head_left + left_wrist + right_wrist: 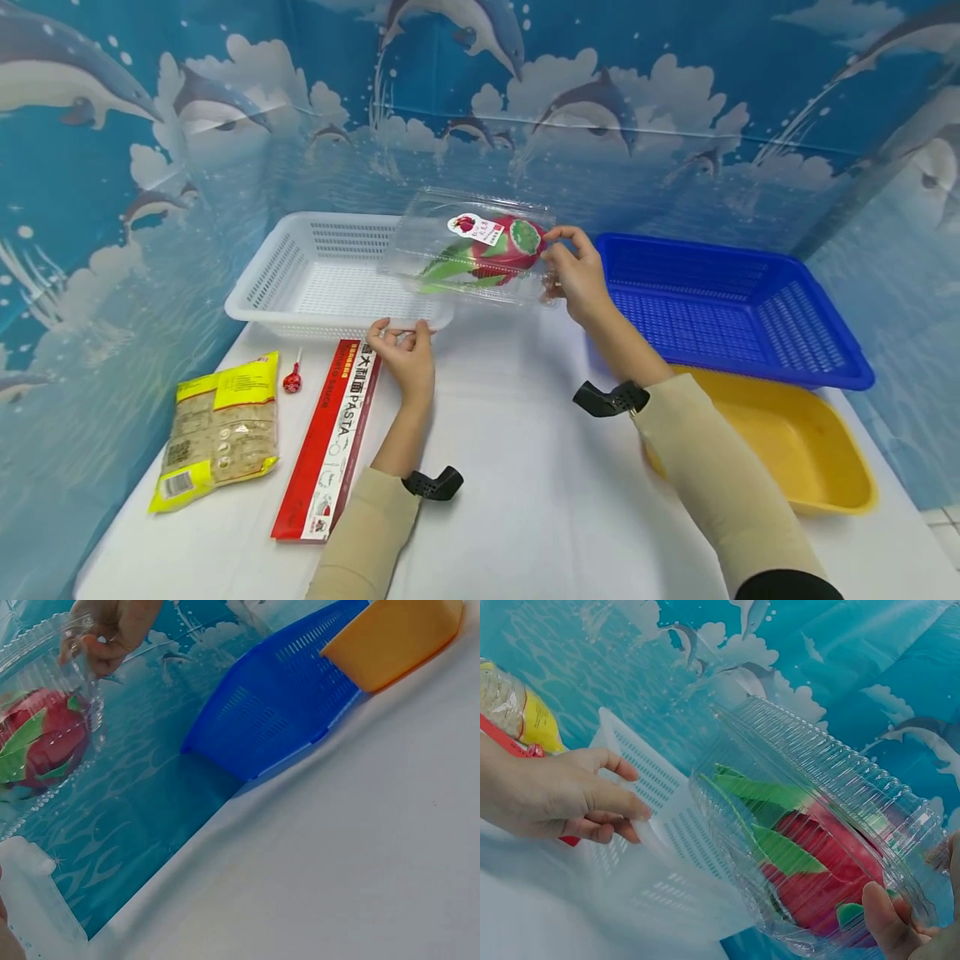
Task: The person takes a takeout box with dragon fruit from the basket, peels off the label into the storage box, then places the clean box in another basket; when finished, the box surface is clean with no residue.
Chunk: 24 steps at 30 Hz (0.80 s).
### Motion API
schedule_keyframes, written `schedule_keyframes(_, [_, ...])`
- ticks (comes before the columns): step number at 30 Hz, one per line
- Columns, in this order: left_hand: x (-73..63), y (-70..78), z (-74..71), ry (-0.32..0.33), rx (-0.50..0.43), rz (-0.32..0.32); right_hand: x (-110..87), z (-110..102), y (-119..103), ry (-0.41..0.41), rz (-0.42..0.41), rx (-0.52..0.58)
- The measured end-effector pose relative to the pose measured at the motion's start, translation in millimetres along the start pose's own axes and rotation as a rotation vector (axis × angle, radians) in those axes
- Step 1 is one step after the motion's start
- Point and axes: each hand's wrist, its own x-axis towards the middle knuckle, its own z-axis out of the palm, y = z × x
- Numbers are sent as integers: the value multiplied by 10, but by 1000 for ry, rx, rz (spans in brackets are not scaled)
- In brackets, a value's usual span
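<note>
A clear plastic clamshell box (pixel 408 242) with a red and green dragon fruit (pixel 517 250) inside is held up by my right hand (pixel 577 271), which pinches its right end. A white label with a small fruit picture sits on the lid. Under the box's left part stands a white slotted basket (pixel 300 312). My left hand (pixel 405 358) grips the basket's front rim near its right corner, thumb and fingers at the edge. In the right wrist view the dragon fruit (pixel 817 870) shows through the ribbed plastic, above the basket's side.
Left of my left arm lie a red and white pasta box (pixel 326 450), a red lollipop (pixel 292 381) and a yellow bag of dried noodles (pixel 225 425). A blue slotted basket (pixel 832 317) and a yellow basin (pixel 810 450) stand at right. A dolphin-print curtain hangs behind.
</note>
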Motion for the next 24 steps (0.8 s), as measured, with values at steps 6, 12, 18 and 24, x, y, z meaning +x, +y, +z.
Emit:
schedule_keyframes(6, [10,38,-6,8,2,-16,-75,-162,6,-4,2,-17])
schedule_keyframes(12, [9,41,-25,1,12,-5,-156,-308,6,16,12,-22])
schedule_keyframes(18, [12,42,-30,-5,4,-21,-212,-410,20,27,3,-22])
schedule_keyframes(24, [-4,50,-20,-30,-16,-61,-286,-544,40,18,-2,-30])
